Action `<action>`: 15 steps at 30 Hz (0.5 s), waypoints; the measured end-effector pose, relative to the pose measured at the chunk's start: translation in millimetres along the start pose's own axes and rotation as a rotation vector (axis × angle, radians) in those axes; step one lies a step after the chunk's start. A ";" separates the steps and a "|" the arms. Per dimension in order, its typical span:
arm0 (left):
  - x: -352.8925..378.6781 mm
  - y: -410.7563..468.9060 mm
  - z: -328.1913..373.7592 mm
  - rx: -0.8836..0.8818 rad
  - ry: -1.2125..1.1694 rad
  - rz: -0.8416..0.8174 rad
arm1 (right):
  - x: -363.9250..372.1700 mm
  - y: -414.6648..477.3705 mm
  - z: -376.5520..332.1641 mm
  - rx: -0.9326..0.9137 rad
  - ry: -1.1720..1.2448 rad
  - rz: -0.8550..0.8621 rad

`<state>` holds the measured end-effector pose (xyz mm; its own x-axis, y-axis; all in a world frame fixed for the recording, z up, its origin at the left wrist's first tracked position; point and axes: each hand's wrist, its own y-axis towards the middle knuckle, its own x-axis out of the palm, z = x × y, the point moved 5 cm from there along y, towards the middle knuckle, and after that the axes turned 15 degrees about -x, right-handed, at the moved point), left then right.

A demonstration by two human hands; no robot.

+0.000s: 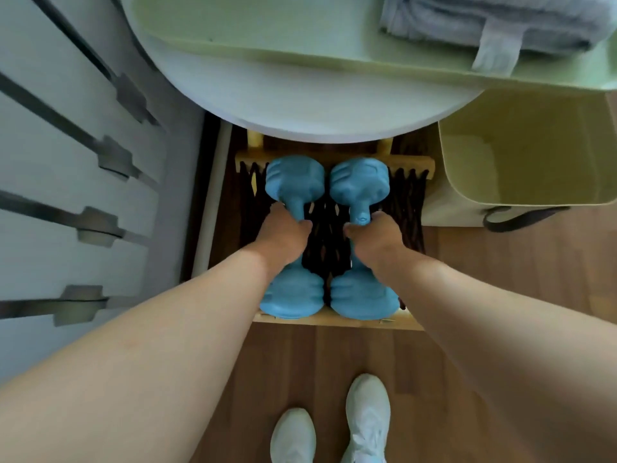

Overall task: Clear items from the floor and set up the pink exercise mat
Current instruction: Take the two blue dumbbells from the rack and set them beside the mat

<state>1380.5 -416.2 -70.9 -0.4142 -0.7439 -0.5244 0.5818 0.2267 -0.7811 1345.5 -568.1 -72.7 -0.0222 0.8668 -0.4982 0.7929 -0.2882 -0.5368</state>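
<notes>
Two blue dumbbells lie side by side on a low wooden shelf strung with dark netting, under a round white table. My left hand is closed around the handle of the left dumbbell. My right hand grips the handle of the right dumbbell. Both dumbbells point away from me, their near ends at the shelf's front rail. No pink mat is in view.
The round white table overhangs the shelf and carries a pale green tray with a folded grey towel. A pale yellow bin stands at the right. White drawers with metal handles line the left. My white shoes stand on wooden floor.
</notes>
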 end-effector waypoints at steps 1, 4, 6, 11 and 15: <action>3.5 3.5 -0.7 -0.036 -0.071 -0.019 | 3.6 3.3 1.5 0.026 0.046 -0.010; 7.5 -0.6 3.9 -0.070 -0.183 -0.045 | 7.9 4.9 0.3 0.065 0.121 -0.035; 5.6 -11.6 5.8 -0.060 -0.200 -0.031 | 5.0 -2.5 -5.7 0.066 0.140 -0.024; -5.7 -56.1 6.1 -0.097 -0.208 -0.036 | -17.5 -40.5 -18.7 0.120 0.199 0.011; -14.4 -119.2 7.6 -0.087 -0.163 -0.035 | -48.2 -94.9 -32.7 0.126 0.258 -0.029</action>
<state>1322.4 -437.4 32.3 -0.3099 -0.8429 -0.4398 0.5029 0.2472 -0.8282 1291.3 -569.3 24.6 0.1251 0.9455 -0.3007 0.7117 -0.2967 -0.6368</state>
